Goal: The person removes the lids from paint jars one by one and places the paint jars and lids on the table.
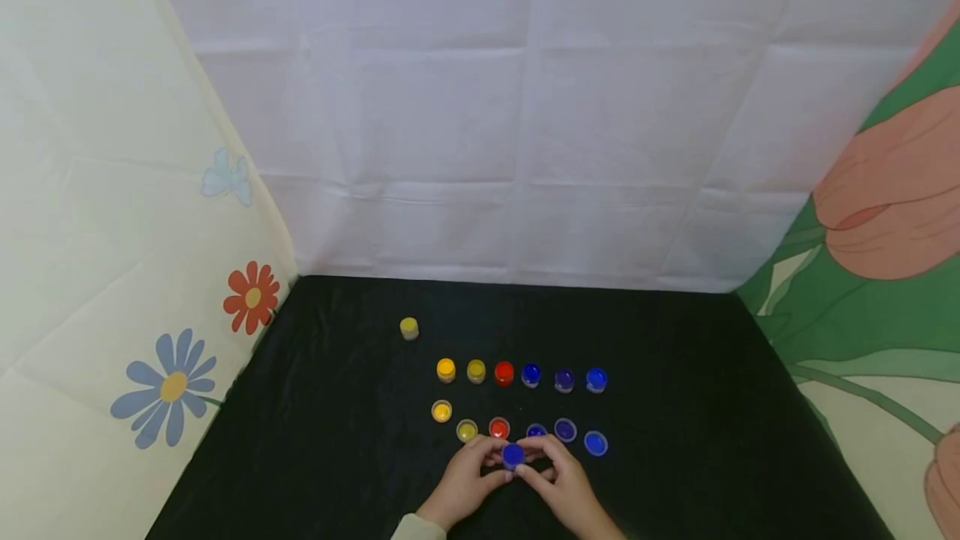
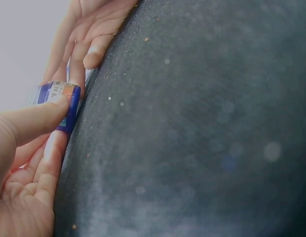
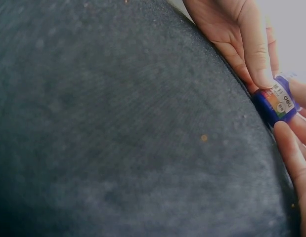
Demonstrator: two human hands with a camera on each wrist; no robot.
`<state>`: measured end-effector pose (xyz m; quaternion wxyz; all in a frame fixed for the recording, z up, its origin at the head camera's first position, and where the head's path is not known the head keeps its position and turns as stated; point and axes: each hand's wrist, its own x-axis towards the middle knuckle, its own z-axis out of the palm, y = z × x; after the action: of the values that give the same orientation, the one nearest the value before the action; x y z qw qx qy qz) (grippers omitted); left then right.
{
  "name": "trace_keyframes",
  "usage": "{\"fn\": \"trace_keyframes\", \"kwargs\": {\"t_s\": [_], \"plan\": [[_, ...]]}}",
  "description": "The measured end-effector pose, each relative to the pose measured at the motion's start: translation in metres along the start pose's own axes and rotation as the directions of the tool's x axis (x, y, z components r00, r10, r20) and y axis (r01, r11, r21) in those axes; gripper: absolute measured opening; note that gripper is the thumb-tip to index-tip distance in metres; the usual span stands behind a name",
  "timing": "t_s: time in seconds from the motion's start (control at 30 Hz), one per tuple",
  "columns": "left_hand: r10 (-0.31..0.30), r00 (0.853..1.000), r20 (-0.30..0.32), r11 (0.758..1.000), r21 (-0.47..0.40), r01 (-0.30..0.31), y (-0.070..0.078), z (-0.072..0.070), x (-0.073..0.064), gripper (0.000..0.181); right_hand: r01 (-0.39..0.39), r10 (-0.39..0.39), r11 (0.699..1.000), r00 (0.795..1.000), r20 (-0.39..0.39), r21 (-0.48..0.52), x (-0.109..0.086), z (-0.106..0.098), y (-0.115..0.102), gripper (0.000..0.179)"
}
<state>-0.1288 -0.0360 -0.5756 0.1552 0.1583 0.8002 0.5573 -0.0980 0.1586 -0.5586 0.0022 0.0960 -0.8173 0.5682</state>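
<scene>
A small paint jar (image 1: 513,455) with a dark blue top and a printed label is held between both hands near the front of the black table. My left hand (image 1: 467,480) pinches it from the left; in the left wrist view its thumb (image 2: 44,117) lies across the label. From the other side my right hand (image 1: 561,482) grips the same jar, with fingers and thumb around it in the right wrist view. Just beyond the hands lies a row of round, flat lid-like pieces, including a red one (image 1: 498,428) and a blue one (image 1: 596,443).
Behind them stands a row of paint jars, among them orange (image 1: 446,370), red (image 1: 504,373) and blue (image 1: 596,380). A single yellow jar (image 1: 408,328) stands farther back on the left. White cloth (image 1: 517,123) hangs behind the black-covered table (image 1: 690,407); printed fabric flanks both sides.
</scene>
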Motion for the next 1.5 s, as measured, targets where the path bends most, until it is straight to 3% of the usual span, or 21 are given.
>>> {"fn": "trace_keyframes", "kwargs": {"t_s": [0.3, 0.63, 1.07, 1.27, 1.5], "plan": [[-0.002, 1.0, -0.003, 1.0, 0.011, 0.002, 0.0029, -0.0007, 0.0001, 0.028, 0.103, -0.103, 0.995, 0.995, 0.011, -0.008, -0.0002, -0.0007, 0.0034, 0.032], [0.009, 1.0, -0.003, 1.0, 0.013, -0.009, 0.0015, -0.0001, 0.0001, 0.029, 0.052, -0.053, 0.998, 0.998, -0.02, -0.03, 0.0003, 0.0005, -0.0002, 0.027], [0.004, 1.0, -0.002, 1.0, 0.014, -0.003, -0.0003, -0.0005, 0.0006, 0.03, 0.146, -0.146, 0.989, 0.989, -0.018, -0.021, -0.0004, 0.0003, 0.0047, 0.028], [-0.007, 1.0, 0.012, 1.0, 0.011, 0.006, -0.0003, -0.0014, 0.0006, 0.029, 0.152, -0.152, 0.988, 0.988, -0.019, -0.015, -0.0007, 0.0004, 0.0042, 0.029], [0.0, 1.0, 0.011, 1.0, 0.007, 0.0, 0.0002, -0.0011, -0.0005, 0.03, 0.104, -0.104, 0.995, 0.995, -0.009, -0.009, -0.001, -0.0005, 0.0027, 0.029]]}}
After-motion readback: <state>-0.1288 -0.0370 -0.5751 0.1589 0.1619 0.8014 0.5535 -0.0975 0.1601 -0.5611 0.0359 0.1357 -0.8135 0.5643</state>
